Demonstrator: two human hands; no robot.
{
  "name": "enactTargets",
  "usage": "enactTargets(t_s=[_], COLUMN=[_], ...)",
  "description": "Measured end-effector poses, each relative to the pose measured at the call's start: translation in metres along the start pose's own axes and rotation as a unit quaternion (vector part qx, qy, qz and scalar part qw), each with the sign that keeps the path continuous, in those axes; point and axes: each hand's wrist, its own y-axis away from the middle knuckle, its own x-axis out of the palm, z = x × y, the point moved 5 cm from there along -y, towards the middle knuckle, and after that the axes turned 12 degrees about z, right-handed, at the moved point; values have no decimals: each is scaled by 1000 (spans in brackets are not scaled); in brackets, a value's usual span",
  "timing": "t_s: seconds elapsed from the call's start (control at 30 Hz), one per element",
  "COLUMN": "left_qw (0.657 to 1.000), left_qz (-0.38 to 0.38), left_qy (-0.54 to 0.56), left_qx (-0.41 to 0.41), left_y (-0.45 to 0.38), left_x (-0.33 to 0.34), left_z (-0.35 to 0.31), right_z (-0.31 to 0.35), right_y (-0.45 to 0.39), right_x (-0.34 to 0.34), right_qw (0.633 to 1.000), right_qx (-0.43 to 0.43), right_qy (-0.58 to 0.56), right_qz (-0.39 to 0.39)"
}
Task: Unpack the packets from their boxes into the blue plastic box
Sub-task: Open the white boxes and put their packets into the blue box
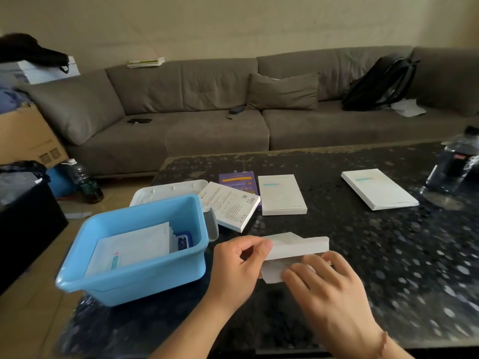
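**Q:** Packets [134, 244] first: where are they?

**A:** Several white ones already lie flat in the blue plastic box [129, 278] at lower left of the frame, beside a small blue-printed pack. Another carton, the white box in hand [298, 248], is low in the centre, just right of the bin.

**Q:** Who holds what?

**A:** The left hand [238, 265] pinches the carton's left end, thumb on top and fingers curled under. The right hand [326, 288] lies on its underside with fingers bent against an opened flap; it looks like a light grasp, though blur hides the fingertips.

**Q:** So which step is this?

**A:** I'd judge it to be opening this carton. Its flap hangs loose, and no packet shows coming out yet. Next the contents must slide out of the open end and travel left, over the bin's near rim, to land on the stack.

**Q:** Anything left, or in the way?

**A:** Three more flat white boxes wait on the dark table [388, 255]: one with printed text [229, 207] leaning at the bin's right corner, one in the middle [282, 195], one far right [378, 189]. A purple pack [236, 178] lies behind them, the bin's white lid [168, 190] behind the bin, and a water bottle [453, 164] at the right edge. The path to the bin is short and open; only the leaning box crowds that corner.
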Motion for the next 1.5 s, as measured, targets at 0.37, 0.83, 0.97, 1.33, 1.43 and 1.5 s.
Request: enactTargets(t_s=[0.37,0.83,0.97,1.33,1.43,1.5], left_qw=[996,953,914,908,778,738], left_qz=[79,-260,-211,-307,-255,-230], left_qy=[-23,-13,-255,273,567,633], left_qx=[35,155,234,-76,-86,-50], left_y=[29,85,79,44,44,46], left_x=[8,-20,18,-20,-31,-40], left_z=[11,-13,-70,-45,-52,-60], right_z=[-7,-67,-67,-13,-12,6], right_y=[26,-45,-84,-111,-86,-75], right_x=[-58,-96,-87,-72,-46,-17], right_qw=[996,895,848,789,793,699], right_qx=[-84,190,240,218,321,364], right_qy=[-5,-360,-424,-565,-515,-591], right_qz=[-25,183,207,103,59,172])
